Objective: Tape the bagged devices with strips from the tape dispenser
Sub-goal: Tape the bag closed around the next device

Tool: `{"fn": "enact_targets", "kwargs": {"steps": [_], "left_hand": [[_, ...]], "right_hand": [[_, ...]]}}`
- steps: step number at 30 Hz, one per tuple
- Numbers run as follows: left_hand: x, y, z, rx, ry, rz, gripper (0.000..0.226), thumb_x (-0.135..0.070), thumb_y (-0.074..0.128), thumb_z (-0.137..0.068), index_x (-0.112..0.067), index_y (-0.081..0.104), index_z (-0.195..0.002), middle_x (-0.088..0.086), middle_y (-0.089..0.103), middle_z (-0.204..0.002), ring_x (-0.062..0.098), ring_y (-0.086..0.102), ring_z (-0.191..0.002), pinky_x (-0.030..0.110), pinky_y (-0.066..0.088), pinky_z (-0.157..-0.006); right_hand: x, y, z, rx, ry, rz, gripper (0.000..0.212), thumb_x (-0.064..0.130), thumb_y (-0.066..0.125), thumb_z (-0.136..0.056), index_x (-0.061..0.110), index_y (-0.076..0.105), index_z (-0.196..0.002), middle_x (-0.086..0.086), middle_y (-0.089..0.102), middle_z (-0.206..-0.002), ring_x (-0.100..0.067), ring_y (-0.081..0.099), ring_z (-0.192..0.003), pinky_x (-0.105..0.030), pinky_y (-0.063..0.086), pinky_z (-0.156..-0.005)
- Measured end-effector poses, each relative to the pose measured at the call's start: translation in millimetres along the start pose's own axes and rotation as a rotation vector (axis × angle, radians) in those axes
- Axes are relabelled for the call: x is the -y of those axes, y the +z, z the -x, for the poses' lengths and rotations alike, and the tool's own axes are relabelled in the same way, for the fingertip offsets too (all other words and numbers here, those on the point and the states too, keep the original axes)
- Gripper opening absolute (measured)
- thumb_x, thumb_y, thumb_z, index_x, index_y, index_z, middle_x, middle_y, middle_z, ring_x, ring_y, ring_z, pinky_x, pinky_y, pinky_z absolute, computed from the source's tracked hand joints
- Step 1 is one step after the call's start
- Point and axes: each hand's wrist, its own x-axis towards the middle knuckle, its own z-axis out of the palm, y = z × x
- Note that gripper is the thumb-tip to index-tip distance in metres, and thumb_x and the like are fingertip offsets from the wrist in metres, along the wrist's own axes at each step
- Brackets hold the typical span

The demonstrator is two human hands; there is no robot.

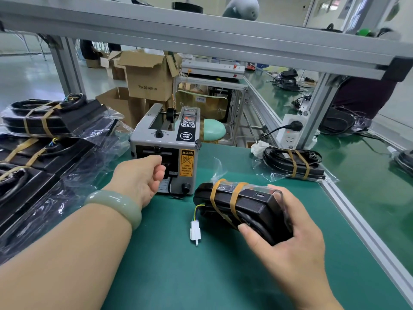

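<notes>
Head view shows my left hand (pixel 138 175) against the front outlet of the tape dispenser (pixel 169 139). Its fingers are curled together with the tips at the slot, and I cannot tell whether they pinch a strip. My right hand (pixel 288 238) grips the bagged device (pixel 252 204) by its near end, thumb on the front face and fingers wrapped over the far edge. The black device sits low over the green mat (pixel 178 276), just right of the dispenser. Two tan tape bands (pixel 234 198) wrap it, and a white connector (pixel 194 232) trails on a wire. More bagged devices (pixel 44 121) are stacked at far left, and another taped one (pixel 295 164) lies at right rear.
</notes>
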Motion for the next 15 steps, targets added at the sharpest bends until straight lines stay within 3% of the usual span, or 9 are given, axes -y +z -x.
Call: {"fn": "enact_targets", "kwargs": {"steps": [3, 8, 11, 15], "left_hand": [[0, 2, -4, -0.049, 0.019, -0.012, 0.018, -0.022, 0.062, -0.09, -0.015, 0.059, -0.074, -0.004, 0.06, -0.061, 0.001, 0.048, -0.039, 0.008, 0.033, -0.033], [2, 1, 5, -0.047, 0.017, -0.009, 0.017, -0.018, 0.058, -0.091, -0.015, 0.057, -0.074, -0.004, 0.059, -0.061, 0.003, 0.048, -0.045, 0.013, 0.036, -0.038], [8, -8, 28, 0.089, 0.03, 0.026, 0.015, -0.02, 0.063, -0.091, -0.016, 0.059, -0.077, -0.007, 0.059, -0.048, 0.001, 0.05, -0.037, 0.011, 0.038, -0.036], [21, -17, 75, 0.358, 0.088, 0.001, 0.016, -0.03, 0.071, -0.074, -0.016, 0.063, -0.078, -0.004, 0.062, -0.055, 0.004, 0.052, -0.041, 0.014, 0.04, -0.037]], "right_hand": [[-2, 0, 0, -0.001, -0.017, 0.019, 0.065, 0.047, 0.076, -0.058, 0.046, 0.052, -0.119, 0.015, 0.066, -0.108, -0.015, 0.065, -0.103, -0.035, 0.048, -0.092], [-4, 0, 0, -0.016, -0.002, -0.001, 0.065, 0.045, 0.076, -0.059, 0.043, 0.053, -0.12, 0.013, 0.067, -0.11, -0.015, 0.065, -0.104, -0.036, 0.049, -0.093], [-4, 1, 0, -0.029, 0.007, 0.008, 0.065, 0.045, 0.076, -0.059, 0.039, 0.054, -0.12, 0.013, 0.067, -0.109, -0.016, 0.065, -0.103, -0.037, 0.049, -0.092], [-2, 5, 1, -0.025, -0.024, 0.034, 0.063, 0.043, 0.076, -0.06, 0.03, 0.057, -0.12, 0.009, 0.067, -0.108, -0.021, 0.065, -0.1, -0.044, 0.05, -0.09]]}}
